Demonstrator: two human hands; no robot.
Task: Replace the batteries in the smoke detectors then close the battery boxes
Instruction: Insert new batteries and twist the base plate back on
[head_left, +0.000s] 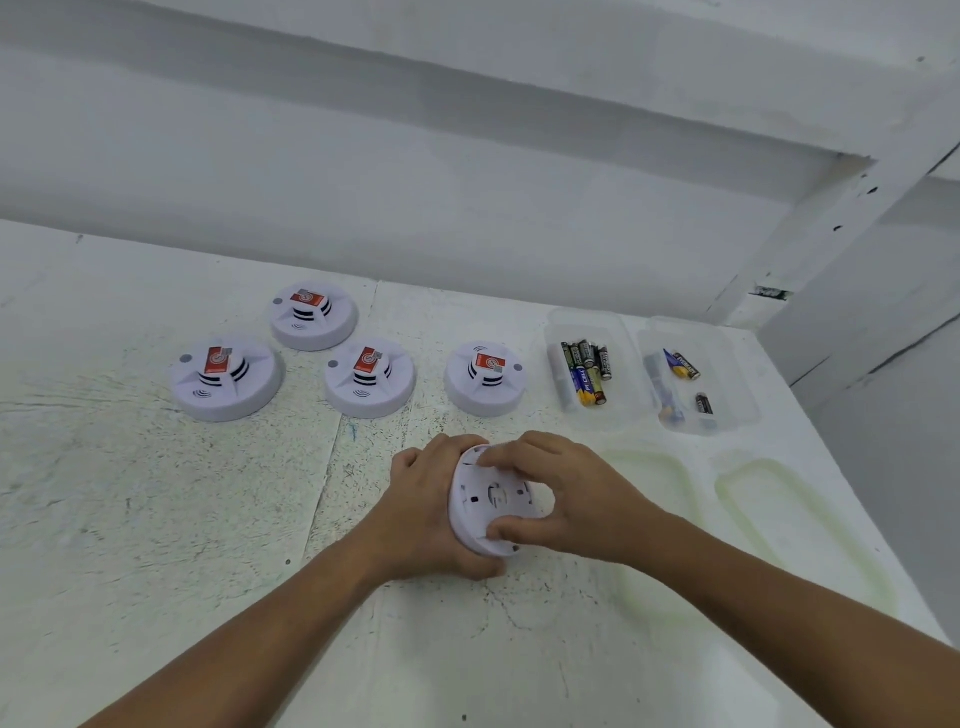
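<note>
Four spare detectors (370, 382) behind held detector (492, 500), battery tubs (621, 410) (clear) right

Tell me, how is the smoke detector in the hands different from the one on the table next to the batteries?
The held detector is tipped up on its edge, back showing; the table detector lies flat with its red sticker up. The left hand and right hand grip the held detector; nothing touches the table detector. Both are round and white.
</note>
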